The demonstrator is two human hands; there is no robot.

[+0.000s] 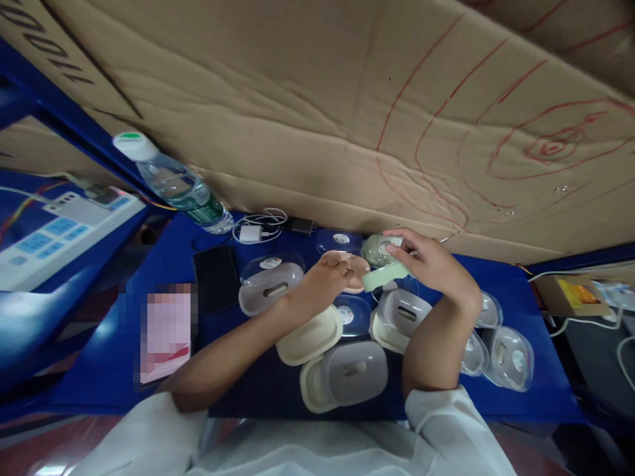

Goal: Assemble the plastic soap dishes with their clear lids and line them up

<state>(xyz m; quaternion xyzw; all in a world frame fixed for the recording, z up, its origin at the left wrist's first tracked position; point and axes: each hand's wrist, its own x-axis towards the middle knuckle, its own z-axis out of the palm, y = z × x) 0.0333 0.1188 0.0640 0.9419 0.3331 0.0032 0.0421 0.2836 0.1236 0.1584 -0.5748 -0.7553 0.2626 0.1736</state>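
Observation:
My left hand (325, 283) reaches to the middle of the table, its fingers curled on a peach plastic dish (358, 283). Close beside it, my right hand (419, 254) grips a pale green plastic dish (384, 276), its fingers also over a clear lid (374, 251) with a round sticker. Another clear lid (354, 317) lies just below the peach dish. Around my forearms are a cream dish (310, 340), a slotted white tray (407, 311) and a slotted grey tray (357, 373) overlapping another cream dish (315, 387).
Several clear-lidded boxes (510, 360) are at the right of the blue table (546, 390). A water bottle (183, 188), white charger (251, 233) and black phone (215, 279) stand or lie at left. A cardboard wall (297, 132) rises behind. A power strip (64, 231) is at far left.

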